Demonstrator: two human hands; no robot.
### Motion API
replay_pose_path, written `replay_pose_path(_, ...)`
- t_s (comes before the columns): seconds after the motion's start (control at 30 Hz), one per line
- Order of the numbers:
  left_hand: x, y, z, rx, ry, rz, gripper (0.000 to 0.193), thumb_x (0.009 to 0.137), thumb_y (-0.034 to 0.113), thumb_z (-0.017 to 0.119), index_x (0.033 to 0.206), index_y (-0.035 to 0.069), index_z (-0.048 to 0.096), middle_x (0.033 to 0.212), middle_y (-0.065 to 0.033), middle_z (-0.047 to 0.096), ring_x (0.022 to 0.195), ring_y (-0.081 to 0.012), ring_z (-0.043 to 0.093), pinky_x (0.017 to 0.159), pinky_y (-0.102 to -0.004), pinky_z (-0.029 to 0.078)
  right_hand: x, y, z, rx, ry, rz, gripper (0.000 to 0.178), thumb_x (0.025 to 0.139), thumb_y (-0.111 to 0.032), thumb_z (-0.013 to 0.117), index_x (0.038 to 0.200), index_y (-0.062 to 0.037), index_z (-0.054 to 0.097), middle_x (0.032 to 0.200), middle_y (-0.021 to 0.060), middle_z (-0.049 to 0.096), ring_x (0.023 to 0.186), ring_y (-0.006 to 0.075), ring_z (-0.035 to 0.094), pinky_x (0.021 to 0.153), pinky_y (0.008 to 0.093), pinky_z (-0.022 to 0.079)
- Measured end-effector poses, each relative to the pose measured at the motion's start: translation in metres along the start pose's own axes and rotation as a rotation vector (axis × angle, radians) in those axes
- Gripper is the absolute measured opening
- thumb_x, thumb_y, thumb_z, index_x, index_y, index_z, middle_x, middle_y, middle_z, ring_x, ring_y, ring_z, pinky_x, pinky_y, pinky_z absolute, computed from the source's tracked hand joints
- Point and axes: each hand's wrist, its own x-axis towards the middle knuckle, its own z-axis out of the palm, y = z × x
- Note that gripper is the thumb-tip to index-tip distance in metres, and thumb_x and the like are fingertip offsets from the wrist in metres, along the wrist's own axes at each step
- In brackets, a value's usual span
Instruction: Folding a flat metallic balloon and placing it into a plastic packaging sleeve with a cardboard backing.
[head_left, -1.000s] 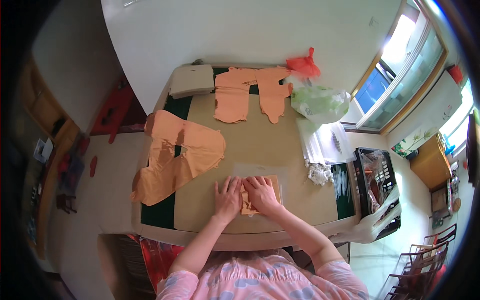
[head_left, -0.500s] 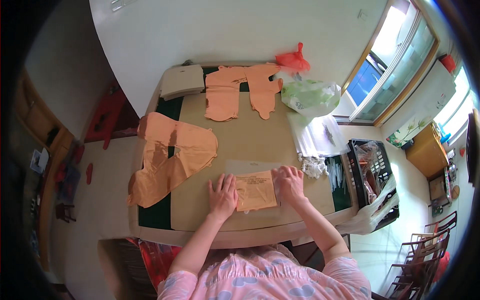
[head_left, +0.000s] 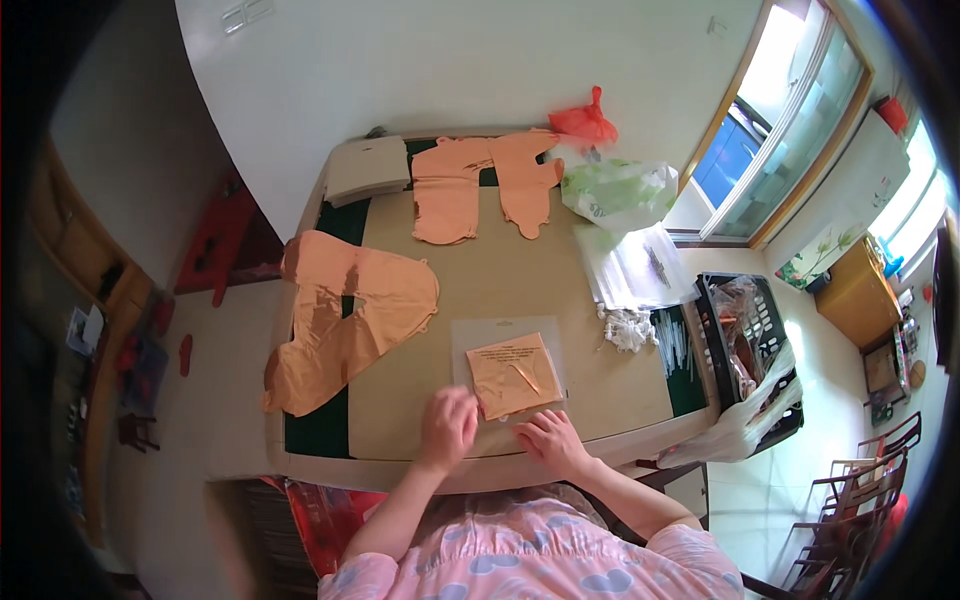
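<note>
Folded orange cloth is seen flat inside a clear bag near the table's front edge, just beyond both empty, loosely spread hands, left hand and nearer right hand.

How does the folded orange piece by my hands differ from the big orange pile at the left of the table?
The folded orange piece is small, squared and flat inside a clear sleeve; the big orange pile is far larger, bare, irregular in outline, and hangs over the table edge. Both are the same orange colour.
</note>
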Motion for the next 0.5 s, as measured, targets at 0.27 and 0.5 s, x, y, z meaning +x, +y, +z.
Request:
replay_pose_path(0.27,-0.037,0.035,-0.003,0.129,-0.202,0.088,0.029,0.085,0.015,0.062,0.112,0.007,0.064,0.12,-0.011,0.06,0.12,-0.0259,0.052,0.108,-0.0499,0.033,0.033,-0.012,0.011,-0.03,0.12,0.058,0.028,0.083,-0.014,0.061,0.111,-0.0088,0.061,0.102,0.0063,0.059,0.099,0.0231,0.055,0.081,0.0369,0.041)
replay_pose_path(0.5,-0.037,0.04,-0.006,0.158,-0.203,0.068,0.033,0.086,0.017,0.061,0.118,0.008,0.062,0.125,-0.0069,0.057,0.123,-0.0223,0.05,0.11,-0.0563,0.026,0.028,-0.005,0.009,-0.015,0.15,0.135,0.033,0.081,-0.013,0.062,0.114,-0.0128,0.062,0.09,0.0027,0.057,0.09,0.021,0.055,0.076,0.036,0.04)
